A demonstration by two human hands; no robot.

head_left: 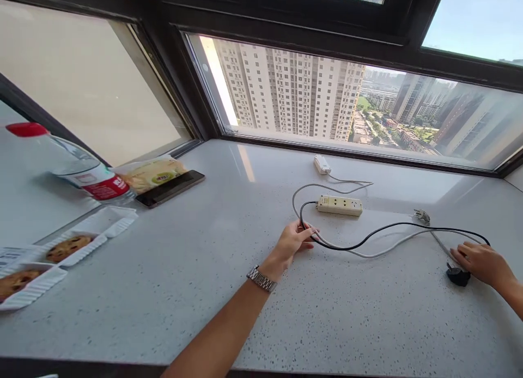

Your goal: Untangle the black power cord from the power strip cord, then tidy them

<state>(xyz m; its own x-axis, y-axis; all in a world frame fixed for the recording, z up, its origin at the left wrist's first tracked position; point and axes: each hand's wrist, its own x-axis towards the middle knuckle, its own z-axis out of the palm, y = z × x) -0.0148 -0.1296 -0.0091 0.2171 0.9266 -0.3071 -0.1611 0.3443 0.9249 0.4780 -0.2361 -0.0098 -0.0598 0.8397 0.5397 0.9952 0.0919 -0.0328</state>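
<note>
My left hand [295, 241], with a metal watch on the wrist, pinches the black cable [368, 236] near the middle of the speckled white countertop [196, 269]. The cable runs from the cream power strip [340, 205] and curves right to a black plug [457, 275]. My right hand [482, 262] rests on that plug at the right, its fingers curled over it. A white cable [392, 248] lies alongside the black one and ends in a grey plug [422, 216].
A small white adapter [322, 164] lies by the window [327, 95]. At the left are a clear bottle with a red cap [73, 163], a snack packet [153, 172], a dark phone [171, 188] and white trays of cookies [67, 246].
</note>
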